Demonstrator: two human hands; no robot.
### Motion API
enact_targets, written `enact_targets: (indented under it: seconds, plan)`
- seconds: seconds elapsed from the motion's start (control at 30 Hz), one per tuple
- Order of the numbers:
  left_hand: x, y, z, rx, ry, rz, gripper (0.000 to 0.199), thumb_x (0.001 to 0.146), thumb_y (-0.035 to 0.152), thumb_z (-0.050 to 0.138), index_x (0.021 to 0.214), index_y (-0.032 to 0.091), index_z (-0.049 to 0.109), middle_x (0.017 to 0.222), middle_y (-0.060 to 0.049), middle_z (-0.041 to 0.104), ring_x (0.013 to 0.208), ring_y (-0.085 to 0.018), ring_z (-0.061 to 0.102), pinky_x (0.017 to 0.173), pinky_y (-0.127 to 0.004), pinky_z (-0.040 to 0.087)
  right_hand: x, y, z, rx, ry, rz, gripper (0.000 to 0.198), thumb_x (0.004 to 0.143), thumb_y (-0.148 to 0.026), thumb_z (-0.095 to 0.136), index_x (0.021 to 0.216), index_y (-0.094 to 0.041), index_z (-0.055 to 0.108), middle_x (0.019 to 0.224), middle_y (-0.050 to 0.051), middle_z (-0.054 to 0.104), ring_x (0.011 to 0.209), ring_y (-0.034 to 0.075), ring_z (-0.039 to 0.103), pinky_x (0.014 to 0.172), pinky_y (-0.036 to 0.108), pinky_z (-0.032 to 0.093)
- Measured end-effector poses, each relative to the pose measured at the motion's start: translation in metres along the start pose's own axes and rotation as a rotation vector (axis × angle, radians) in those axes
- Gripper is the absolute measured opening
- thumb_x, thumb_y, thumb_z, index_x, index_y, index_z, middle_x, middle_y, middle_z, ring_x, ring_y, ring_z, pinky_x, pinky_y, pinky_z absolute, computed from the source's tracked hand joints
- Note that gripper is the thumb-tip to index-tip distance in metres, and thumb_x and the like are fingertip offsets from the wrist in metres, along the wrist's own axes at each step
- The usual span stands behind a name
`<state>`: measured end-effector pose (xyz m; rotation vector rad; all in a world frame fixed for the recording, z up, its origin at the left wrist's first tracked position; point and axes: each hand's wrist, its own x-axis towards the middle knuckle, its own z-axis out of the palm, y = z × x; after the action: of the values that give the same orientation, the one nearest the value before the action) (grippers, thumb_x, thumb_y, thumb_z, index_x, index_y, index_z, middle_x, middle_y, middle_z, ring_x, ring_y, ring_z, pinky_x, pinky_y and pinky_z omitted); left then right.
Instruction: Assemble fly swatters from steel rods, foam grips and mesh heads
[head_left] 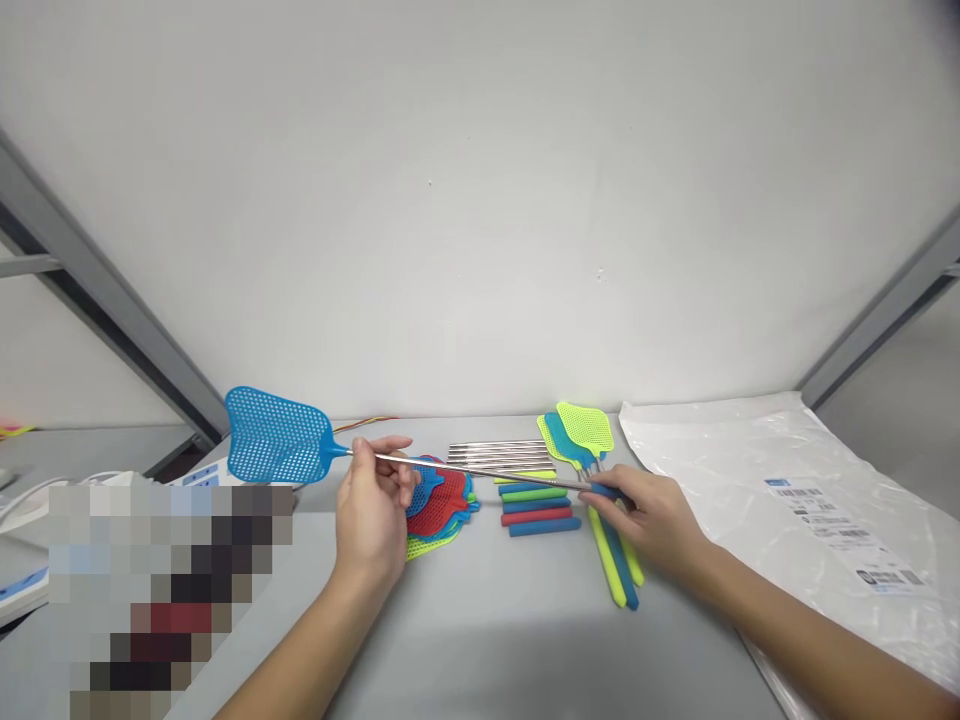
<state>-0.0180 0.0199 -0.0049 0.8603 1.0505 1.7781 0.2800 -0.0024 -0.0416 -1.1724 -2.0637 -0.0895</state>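
Note:
A blue fly swatter (pixel 277 435) with a thin metal rod stretches across the view, its mesh head at the left and its blue grip at the right. My left hand (pixel 375 520) pinches the rod just beside the head, with the other fingers loosely curled. Closed around the blue grip is my right hand (pixel 649 515), which hides much of it. Below the rod lie loose mesh heads (pixel 442 505) in blue, red and yellow-green. Several coloured grips (pixel 536 515) rest between my hands, behind them a row of metal rods (pixel 499 455).
Yellow-green and blue swatters (pixel 585 430) lie stacked by my right hand, their grips pointing toward me. A white plastic package (pixel 795 500) with printed labels covers the table's right side. White power strips (pixel 22 580) sit at the left, near a pixelated patch. A pale wall (pixel 480 220) stands behind.

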Motion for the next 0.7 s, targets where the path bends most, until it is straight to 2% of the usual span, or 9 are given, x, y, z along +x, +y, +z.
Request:
enact_targets:
  seconds: [0.1, 0.3, 0.43, 0.57, 0.7]
  plan:
    - [-0.004, -0.001, 0.004, -0.03, -0.037, -0.014, 0.041, 0.088, 0.053, 0.048, 0.088, 0.016, 0.067, 0.066, 0.001, 0.054, 0.048, -0.007, 0.042, 0.055, -0.022, 0.046, -0.002, 0.003, 0.0, -0.019, 0.008, 0.014, 0.017, 0.091, -0.036, 0.056, 0.091, -0.021, 0.064, 0.073, 0.0, 0.067, 0.054, 0.011, 0.057, 0.051, 0.023, 0.041]
    - [-0.016, -0.005, 0.012, -0.026, -0.131, -0.111, 0.041, 0.087, 0.055, 0.05, 0.094, 0.018, 0.067, 0.096, -0.007, 0.064, 0.075, -0.014, 0.056, 0.065, -0.025, 0.049, -0.003, 0.003, 0.001, -0.042, 0.002, 0.006, 0.018, 0.092, -0.036, 0.053, 0.088, -0.021, 0.062, 0.068, 0.0, 0.064, 0.053, 0.011, 0.055, 0.049, 0.023, 0.038]
    - [-0.029, -0.016, 0.018, 0.042, -0.319, -0.219, 0.046, 0.086, 0.057, 0.048, 0.098, 0.017, 0.068, 0.107, -0.011, 0.066, 0.073, -0.016, 0.057, 0.065, -0.028, 0.05, -0.004, -0.006, 0.001, -0.056, -0.016, -0.016, 0.02, 0.093, -0.037, 0.051, 0.088, -0.022, 0.062, 0.066, 0.0, 0.063, 0.053, 0.012, 0.057, 0.05, 0.024, 0.038]
    - [-0.045, -0.03, 0.022, 0.075, -0.517, -0.293, 0.048, 0.088, 0.056, 0.046, 0.104, 0.016, 0.067, 0.106, -0.015, 0.066, 0.078, -0.02, 0.06, 0.067, -0.031, 0.049, -0.007, -0.014, 0.003, -0.071, -0.027, -0.044, 0.019, 0.093, -0.037, 0.051, 0.089, -0.021, 0.061, 0.068, 0.0, 0.065, 0.054, 0.012, 0.057, 0.051, 0.024, 0.038]
    - [-0.058, -0.04, 0.025, 0.16, -0.65, -0.337, 0.053, 0.09, 0.057, 0.04, 0.11, 0.017, 0.067, 0.087, -0.012, 0.069, 0.076, -0.02, 0.061, 0.069, -0.031, 0.047, -0.011, -0.023, 0.005, -0.047, -0.084, -0.068, 0.017, 0.094, -0.035, 0.051, 0.09, -0.022, 0.06, 0.07, 0.001, 0.065, 0.057, 0.013, 0.058, 0.053, 0.024, 0.038]
